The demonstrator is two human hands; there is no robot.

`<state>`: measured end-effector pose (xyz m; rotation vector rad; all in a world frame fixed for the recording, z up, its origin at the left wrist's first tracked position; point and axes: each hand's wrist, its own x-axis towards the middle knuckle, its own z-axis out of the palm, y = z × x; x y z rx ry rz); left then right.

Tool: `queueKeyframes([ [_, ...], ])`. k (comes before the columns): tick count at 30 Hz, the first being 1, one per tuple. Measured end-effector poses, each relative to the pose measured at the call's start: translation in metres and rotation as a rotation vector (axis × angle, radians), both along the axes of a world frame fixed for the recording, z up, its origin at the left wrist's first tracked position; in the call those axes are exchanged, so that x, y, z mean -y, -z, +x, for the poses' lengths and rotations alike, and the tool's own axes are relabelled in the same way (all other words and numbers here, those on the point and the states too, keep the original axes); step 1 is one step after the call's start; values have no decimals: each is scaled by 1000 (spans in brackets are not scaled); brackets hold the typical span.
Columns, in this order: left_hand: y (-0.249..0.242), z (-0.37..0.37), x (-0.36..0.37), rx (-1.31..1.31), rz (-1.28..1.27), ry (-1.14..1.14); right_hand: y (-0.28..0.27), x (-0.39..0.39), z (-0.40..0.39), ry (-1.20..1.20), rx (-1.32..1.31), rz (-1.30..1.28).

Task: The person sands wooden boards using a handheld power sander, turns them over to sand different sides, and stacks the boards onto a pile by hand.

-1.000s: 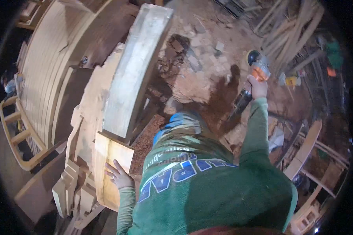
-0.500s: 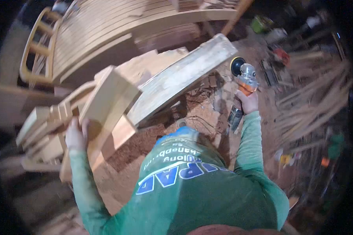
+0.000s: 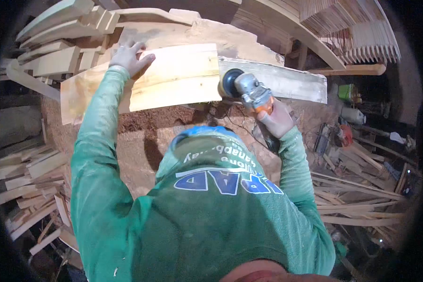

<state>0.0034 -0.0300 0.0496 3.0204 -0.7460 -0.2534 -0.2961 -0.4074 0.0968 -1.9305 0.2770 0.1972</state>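
Observation:
My left hand [image 3: 130, 58] lies with spread fingers on the upper edge of a wide, pale wooden board [image 3: 174, 77]. The board lies flat across the bench. My right hand [image 3: 276, 118] is wrapped round the orange and grey body of an angle grinder [image 3: 254, 89]. The grinder's round black disc is at the board's right end, by the edge; whether it touches the wood I cannot tell. Under and beyond that end runs a whitish, worn plank [image 3: 286, 79].
Curved wooden pieces [image 3: 56, 26] are stacked at the upper left. Slatted wooden furniture [image 3: 348, 28] stands at the upper right. Scrap wood [image 3: 33, 178] is heaped at the left, and long thin strips [image 3: 362, 207] lie at the right. A green container [image 3: 345, 92] stands at the right.
The view has turned. The board, tilted up in my left hand before, now lies flat. My right hand has brought the grinder from the right to the board's end.

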Motion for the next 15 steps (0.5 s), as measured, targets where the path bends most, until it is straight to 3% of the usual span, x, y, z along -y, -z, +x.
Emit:
queueKeyframes([
  [7,43,-25,-20,159,-190,-185,-28,-40,74,-478,-300,-202],
  [14,41,-23,-19,188,-252,-209,-25,-44,136,-626,-361,-358],
  [15,42,-22,-20,198,-245,-203,2,-30,148,-608,-350,-289],
])
